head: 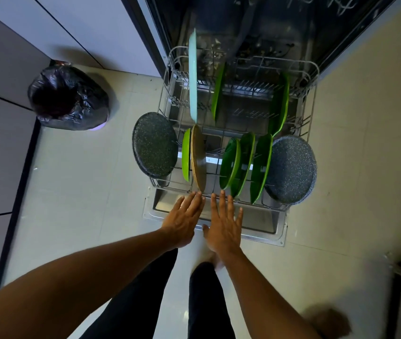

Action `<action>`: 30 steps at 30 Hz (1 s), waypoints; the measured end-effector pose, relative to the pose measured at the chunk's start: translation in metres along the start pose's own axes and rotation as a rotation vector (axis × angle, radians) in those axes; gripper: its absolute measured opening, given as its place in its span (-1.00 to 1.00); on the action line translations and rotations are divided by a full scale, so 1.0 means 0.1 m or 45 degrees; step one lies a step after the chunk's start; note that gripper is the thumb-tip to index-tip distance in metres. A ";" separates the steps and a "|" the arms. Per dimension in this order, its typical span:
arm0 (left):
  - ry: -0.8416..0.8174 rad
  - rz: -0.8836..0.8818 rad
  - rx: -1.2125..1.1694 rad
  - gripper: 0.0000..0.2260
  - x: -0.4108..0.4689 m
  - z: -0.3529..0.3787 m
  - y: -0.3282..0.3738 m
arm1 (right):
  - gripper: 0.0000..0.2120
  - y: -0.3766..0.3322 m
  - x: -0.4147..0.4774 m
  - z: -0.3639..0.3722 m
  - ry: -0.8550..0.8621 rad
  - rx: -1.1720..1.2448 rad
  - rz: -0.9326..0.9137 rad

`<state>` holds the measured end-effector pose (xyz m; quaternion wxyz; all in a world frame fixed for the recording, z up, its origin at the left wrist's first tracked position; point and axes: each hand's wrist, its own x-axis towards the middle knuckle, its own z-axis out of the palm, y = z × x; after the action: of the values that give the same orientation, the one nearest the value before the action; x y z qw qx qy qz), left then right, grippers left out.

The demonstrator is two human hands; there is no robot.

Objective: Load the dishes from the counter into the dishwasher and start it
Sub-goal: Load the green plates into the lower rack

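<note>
The dishwasher's lower rack (313, 99) is pulled out over the open door (263, 223). Several green plates (237, 162) stand on edge in it, along with a pale blue plate (192, 77), a wooden-rimmed round piece (198, 157) and two speckled dark pans, one at the left (154, 145) and one at the right (291, 170). My left hand (184, 218) and my right hand (223, 223) are side by side at the rack's front edge. Their fingers are straight and hold nothing. The left fingertips are close to the wooden-rimmed piece.
A bin lined with a black bag (68, 96) stands on the tiled floor left of the dishwasher. White cabinet fronts (3, 69) run along the left. My legs (204, 302) stand in front of the door. The upper rack (316, 11) is dim inside the machine.
</note>
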<state>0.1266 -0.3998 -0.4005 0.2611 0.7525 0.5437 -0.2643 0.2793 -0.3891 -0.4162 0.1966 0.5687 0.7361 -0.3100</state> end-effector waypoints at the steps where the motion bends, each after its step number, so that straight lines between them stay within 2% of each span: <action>1: 0.014 -0.027 -0.017 -0.20 0.01 0.03 0.05 | -0.02 0.01 0.01 0.02 -0.005 0.004 0.003; 5: 0.062 -0.112 -0.129 -0.25 0.13 0.06 0.19 | -0.01 0.01 0.09 0.00 -0.026 0.029 0.008; 9: 0.120 -0.169 -0.212 -0.18 0.35 0.03 0.20 | 0.00 0.01 0.26 -0.10 -0.014 0.046 0.016; 15: 0.215 -0.172 -0.210 -0.10 0.64 -0.22 0.09 | 0.09 0.08 0.59 -0.30 0.020 0.029 0.011; 22: 0.253 -0.133 -0.190 -0.05 1.02 -0.48 -0.17 | 0.03 0.05 0.98 -0.59 0.096 0.063 0.043; 30: 0.385 -0.151 -0.266 -0.04 1.43 -0.95 -0.38 | 0.08 0.14 1.50 -1.00 0.144 0.075 0.013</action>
<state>0.1392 -0.2276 -0.4333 0.2369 0.7192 0.6446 -0.1053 0.2580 -0.2117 -0.4427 0.1393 0.5945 0.7337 -0.2980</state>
